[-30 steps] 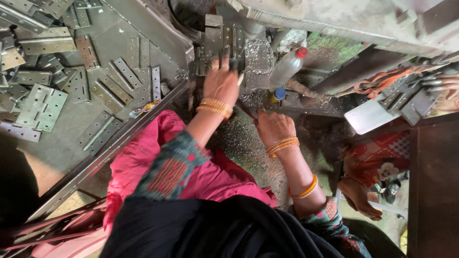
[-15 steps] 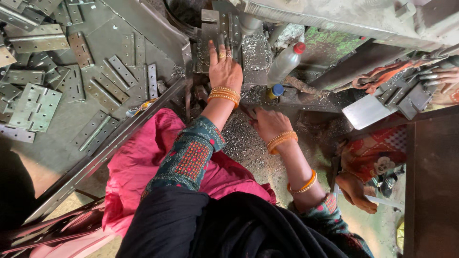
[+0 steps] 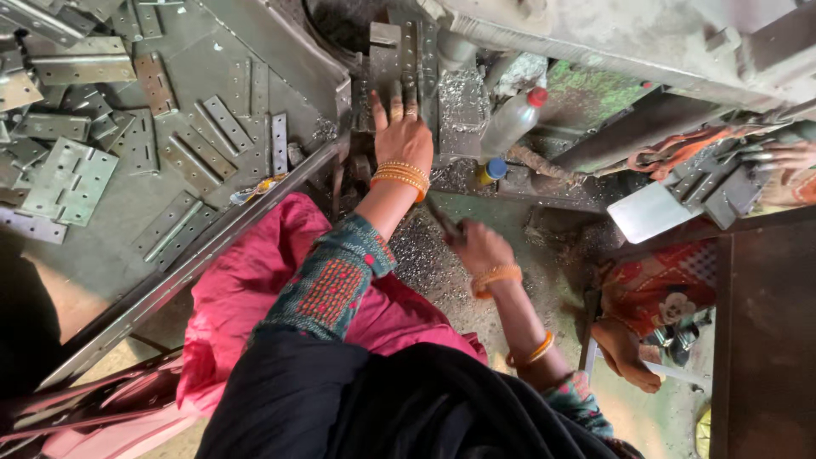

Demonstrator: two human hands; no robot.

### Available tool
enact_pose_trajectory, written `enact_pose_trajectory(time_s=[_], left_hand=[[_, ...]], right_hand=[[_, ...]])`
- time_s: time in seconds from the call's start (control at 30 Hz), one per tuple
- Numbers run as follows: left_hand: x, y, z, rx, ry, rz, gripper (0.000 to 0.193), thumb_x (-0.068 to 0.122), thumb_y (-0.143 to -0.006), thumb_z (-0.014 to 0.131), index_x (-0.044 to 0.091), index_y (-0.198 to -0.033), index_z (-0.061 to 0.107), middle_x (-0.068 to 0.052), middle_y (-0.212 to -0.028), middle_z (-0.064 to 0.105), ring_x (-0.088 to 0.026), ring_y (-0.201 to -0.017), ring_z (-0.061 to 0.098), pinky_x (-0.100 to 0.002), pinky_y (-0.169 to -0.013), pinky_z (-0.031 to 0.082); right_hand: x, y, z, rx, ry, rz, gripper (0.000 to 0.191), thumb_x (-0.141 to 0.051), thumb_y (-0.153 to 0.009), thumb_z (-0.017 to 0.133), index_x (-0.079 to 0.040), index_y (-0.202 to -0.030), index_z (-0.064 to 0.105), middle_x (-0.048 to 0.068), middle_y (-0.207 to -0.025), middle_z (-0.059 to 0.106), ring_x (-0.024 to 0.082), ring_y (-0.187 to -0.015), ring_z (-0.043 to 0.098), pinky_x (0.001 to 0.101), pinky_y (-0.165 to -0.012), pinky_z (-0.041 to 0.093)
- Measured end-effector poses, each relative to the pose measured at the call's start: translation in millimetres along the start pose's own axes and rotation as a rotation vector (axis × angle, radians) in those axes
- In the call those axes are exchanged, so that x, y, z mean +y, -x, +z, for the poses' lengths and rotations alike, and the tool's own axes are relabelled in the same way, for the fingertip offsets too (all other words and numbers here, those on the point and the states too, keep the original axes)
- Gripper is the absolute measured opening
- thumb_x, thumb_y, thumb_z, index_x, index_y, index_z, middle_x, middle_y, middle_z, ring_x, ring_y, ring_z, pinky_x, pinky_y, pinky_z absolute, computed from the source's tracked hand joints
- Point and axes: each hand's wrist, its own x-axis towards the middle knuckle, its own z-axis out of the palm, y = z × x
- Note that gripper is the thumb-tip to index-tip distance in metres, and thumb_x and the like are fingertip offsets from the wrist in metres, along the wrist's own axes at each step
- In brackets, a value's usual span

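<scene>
Since a second ago your left hand (image 3: 401, 136) has slid farther up the press, and it now lies flat, fingers spread, on the metal strip (image 3: 384, 64) in the machine's bed; it grips nothing, only presses down. Your right hand (image 3: 478, 246) has closed: before it lay loose and low on the swarf, now it is a fist around a thin dark rod (image 3: 442, 217), whose tip points up toward the left wrist. To judge by this, the piece is being held in place while the rod is brought in.

The strip sits far and centre, under your left fingertips, beside a second upright plate (image 3: 427, 59) just to its right.

To the left, a grey tray (image 3: 212, 93) holds many loose hinge plates (image 3: 68, 178), well apart from your hands. Right of the strip stands a plastic bottle (image 3: 510, 123) with a red cap, a blue cap (image 3: 491, 169) near its base. Metal shavings (image 3: 425, 255) cover the ground between your hands. Far right, another person's hand (image 3: 786, 157) holds plates; a bare foot (image 3: 625, 353) rests near right. The pink cloth (image 3: 255, 289) on your lap crowds the left arm.
</scene>
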Motion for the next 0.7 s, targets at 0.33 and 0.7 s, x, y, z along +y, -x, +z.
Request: enact_pose_trajectory(time_s=[0.33,0.7], left_hand=[[-5.1,-19.7,15.5,-0.028,0.026,0.009,0.041,0.01,-0.103,0.05,0.005,-0.14,0.066,-0.012,-0.16,0.046,-0.03,-0.156,0.03,-0.061,-0.13,-0.002],[-4.2,-12.8,8.0,0.034,-0.074,0.005,0.045,0.018,-0.098,0.045,0.006,-0.139,0.061,-0.009,-0.163,0.037,-0.032,-0.154,0.023,-0.06,-0.121,-0.001]], right_hand=[[-17.3,1.6,-20.7,-0.122,-0.009,0.113,0.046,-0.053,-0.095,0.062,-0.008,-0.104,0.067,0.022,-0.087,0.073,0.041,-0.086,0.072,0.0524,-0.076,0.053],[-15.2,1.2,-9.7,-0.098,0.0,0.118,0.041,-0.051,-0.093,0.061,-0.012,-0.107,0.067,0.021,-0.089,0.074,0.042,-0.085,0.073,0.0539,-0.076,0.054]])
